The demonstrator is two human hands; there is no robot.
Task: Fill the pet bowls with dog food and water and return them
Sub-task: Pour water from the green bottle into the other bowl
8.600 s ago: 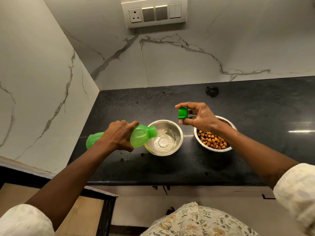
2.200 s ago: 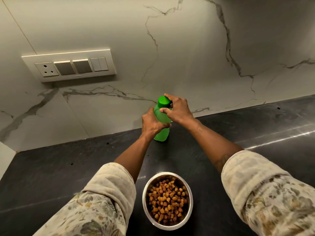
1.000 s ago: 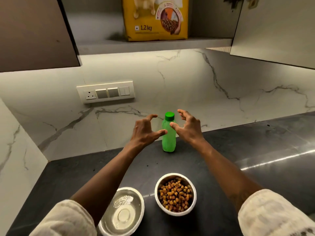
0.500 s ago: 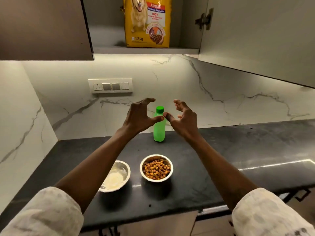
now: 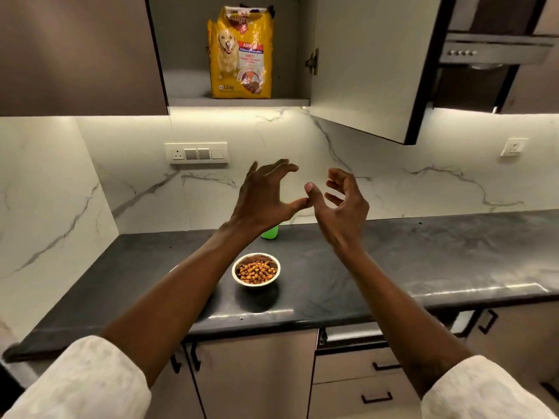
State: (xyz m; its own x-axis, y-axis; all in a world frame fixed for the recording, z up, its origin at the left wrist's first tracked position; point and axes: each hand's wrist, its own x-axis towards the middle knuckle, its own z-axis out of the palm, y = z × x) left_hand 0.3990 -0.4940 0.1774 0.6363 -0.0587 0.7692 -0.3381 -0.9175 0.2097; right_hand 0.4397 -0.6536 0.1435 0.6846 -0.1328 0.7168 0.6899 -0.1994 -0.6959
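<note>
A steel bowl of brown kibble [image 5: 256, 270] stands on the black counter [image 5: 393, 267]. The water bowl is hidden behind my left forearm. Behind my left hand [image 5: 263, 198] only the base of the green bottle [image 5: 270, 232] shows, standing by the wall. My right hand [image 5: 338, 207] is raised beside the left, thumbs almost touching. Both hands hover above the counter with fingers spread and curled, holding nothing. A yellow dog food bag [image 5: 240, 54] stands upright in the upper cabinet.
The cabinet door [image 5: 366, 65] hangs open above the counter on the right. A switch panel [image 5: 196, 153] sits on the marble wall. A range hood [image 5: 493, 49] is at the upper right. Drawers and cupboard doors [image 5: 348, 376] lie below the counter edge.
My hands let go of the capped bottle and rose away from it. The view pulled back and up, showing the open cabinet and dog food bag; my left arm now covers the water bowl.
</note>
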